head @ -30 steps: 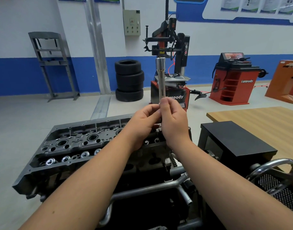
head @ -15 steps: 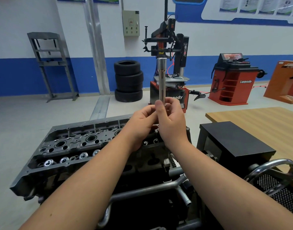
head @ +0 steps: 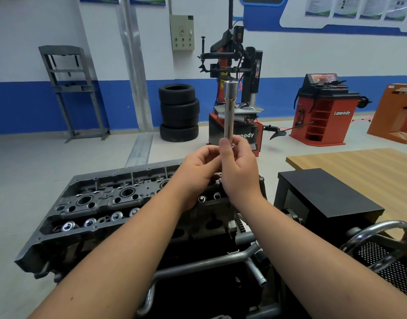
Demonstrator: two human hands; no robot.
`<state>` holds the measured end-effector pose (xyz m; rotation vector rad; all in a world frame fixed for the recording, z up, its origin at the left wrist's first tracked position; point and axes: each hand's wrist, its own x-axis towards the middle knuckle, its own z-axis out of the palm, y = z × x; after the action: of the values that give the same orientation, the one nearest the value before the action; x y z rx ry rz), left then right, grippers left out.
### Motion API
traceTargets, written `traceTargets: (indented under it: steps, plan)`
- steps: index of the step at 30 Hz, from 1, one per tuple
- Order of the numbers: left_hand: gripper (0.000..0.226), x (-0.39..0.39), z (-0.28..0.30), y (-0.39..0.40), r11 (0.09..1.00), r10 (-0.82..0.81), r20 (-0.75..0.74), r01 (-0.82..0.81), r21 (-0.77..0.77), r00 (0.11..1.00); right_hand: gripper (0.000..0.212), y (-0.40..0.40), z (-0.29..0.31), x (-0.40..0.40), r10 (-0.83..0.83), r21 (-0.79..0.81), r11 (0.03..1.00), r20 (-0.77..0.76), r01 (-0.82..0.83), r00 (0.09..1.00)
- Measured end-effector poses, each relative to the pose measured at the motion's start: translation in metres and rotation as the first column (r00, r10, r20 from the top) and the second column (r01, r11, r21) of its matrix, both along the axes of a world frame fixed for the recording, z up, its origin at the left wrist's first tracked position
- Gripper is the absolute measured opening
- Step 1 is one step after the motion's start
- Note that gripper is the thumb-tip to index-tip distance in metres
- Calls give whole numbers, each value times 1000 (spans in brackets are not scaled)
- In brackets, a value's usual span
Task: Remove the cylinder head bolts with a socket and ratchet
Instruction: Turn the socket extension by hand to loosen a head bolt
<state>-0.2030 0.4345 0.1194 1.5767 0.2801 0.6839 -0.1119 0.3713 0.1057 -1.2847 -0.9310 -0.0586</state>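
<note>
— What changed just now?

— Little: the long silver steel socket (head: 229, 111) stays upright, both hands together at its lower end, the right hand (head: 240, 171) pinching it, the left hand (head: 198, 173) seemingly gripping too, though fingers hide the contact. No ratchet is visible.

— And the bolts?

— Untouched, I'd judge; the grey cast cylinder head (head: 101, 203) lies below on its stand. Behind: stacked black tyres (head: 179, 112), wooden table (head: 359, 166).

Head-worn view, facing forward and down, close over engine block (head: 101, 217)
</note>
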Motion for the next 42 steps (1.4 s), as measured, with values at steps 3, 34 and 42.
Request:
traceTargets:
  steps: [3,34,42]
  plan:
    - [24,0,0,1,1000,21,-5,-21,22,1000,31,0,-1,0,-29,6,1000,27,29,999]
    - [22,1,-2,1,999,33,-6,-33,36,999,18,-1,0,-1,15,9,1000,35,-16,999]
    - [24,0,0,-2,1000,-1,-9,2,19,1000,25,-1,2,-3,-11,11,1000,53,11,999]
